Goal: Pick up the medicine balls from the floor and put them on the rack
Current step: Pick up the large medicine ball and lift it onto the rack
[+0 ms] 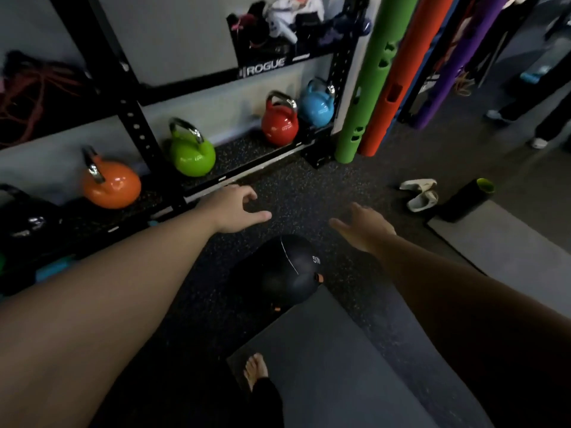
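Head view: black medicine ball (278, 270) on the floor (309, 196), touching the grey mat's (340, 366) far corner — nearer than both grips. Left hand (234, 210) and right hand (364, 228) released, empty, flanking; rack (136, 125) far left.

Medicine ball (278, 270): its underside is hidden; the white lettering at its 2 o'clock side is too blurred to read in full.
Black kettlebell (21, 217): cut off by the frame's 9 o'clock edge, its outline lost in shadow.
Bin on the rack (278, 29): contents at 12 o'clock are a blurred heap, items cannot be told apart.
Standing person (537, 97): at 2 o'clock, only legs and shoes show, smeared.
Foam tubes (370, 88): upper ends run out of the top edge.
Bare foot (256, 370): at 6 o'clock, heel covered by a dark trouser leg.
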The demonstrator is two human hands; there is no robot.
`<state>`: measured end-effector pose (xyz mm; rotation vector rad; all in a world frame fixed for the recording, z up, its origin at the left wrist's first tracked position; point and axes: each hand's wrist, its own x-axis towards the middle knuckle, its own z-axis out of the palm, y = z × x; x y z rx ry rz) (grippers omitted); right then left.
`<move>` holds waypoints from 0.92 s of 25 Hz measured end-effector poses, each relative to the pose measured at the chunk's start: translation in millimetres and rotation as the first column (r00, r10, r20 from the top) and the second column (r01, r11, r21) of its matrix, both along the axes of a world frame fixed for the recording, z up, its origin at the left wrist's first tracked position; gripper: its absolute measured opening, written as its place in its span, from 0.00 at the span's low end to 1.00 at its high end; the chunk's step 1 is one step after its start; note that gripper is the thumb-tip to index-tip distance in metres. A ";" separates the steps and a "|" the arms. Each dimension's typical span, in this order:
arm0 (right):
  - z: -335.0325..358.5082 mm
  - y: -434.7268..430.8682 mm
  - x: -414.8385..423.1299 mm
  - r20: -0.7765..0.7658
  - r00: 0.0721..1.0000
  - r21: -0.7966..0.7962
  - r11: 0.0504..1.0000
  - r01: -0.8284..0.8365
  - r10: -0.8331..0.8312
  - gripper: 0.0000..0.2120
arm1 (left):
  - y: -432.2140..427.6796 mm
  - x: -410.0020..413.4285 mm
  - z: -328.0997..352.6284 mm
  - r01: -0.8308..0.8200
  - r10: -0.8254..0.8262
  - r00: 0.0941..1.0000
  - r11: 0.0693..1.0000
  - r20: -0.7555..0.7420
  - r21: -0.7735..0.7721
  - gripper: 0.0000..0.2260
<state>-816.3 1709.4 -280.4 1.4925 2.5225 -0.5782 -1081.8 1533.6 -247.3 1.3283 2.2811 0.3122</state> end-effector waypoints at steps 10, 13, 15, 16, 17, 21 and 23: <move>-250.5 141.6 -88.9 0.105 0.994 -0.246 0.969 -0.002 0.029 0.38 | 137.9 -78.8 -273.3 -0.181 0.230 0.953 0.954 0.198 -0.237 0.37; -358.2 180.1 -121.1 0.119 0.985 -0.283 0.955 -0.084 0.122 0.41 | 165.6 -86.8 -385.5 -0.220 0.284 0.936 0.933 0.210 -0.284 0.38; -423.0 200.9 -138.7 0.124 0.978 -0.297 0.947 -0.125 0.168 0.44 | 178.5 -90.2 -453.5 -0.266 0.334 0.916 0.920 0.223 -0.289 0.40; -455.7 210.9 -144.6 0.120 0.978 -0.303 0.944 -0.127 0.170 0.47 | 185.7 -90.1 -489.7 -0.300 0.367 0.900 0.913 0.236 -0.276 0.41; -485.2 217.6 -149.4 0.110 0.978 -0.314 0.940 -0.132 0.175 0.50 | 188.7 -88.3 -522.4 -0.340 0.404 0.880 0.903 0.251 -0.263 0.44; -566.8 220.0 -147.6 0.044 0.996 -0.440 0.896 -0.055 0.083 0.63 | 174.9 -65.5 -614.8 -0.542 0.608 0.683 0.793 0.405 -0.277 0.59; -586.3 215.2 -142.3 0.000 0.999 -0.553 0.832 0.044 -0.054 0.66 | 163.9 -54.5 -635.8 -0.637 0.699 0.504 0.698 0.507 -0.329 0.65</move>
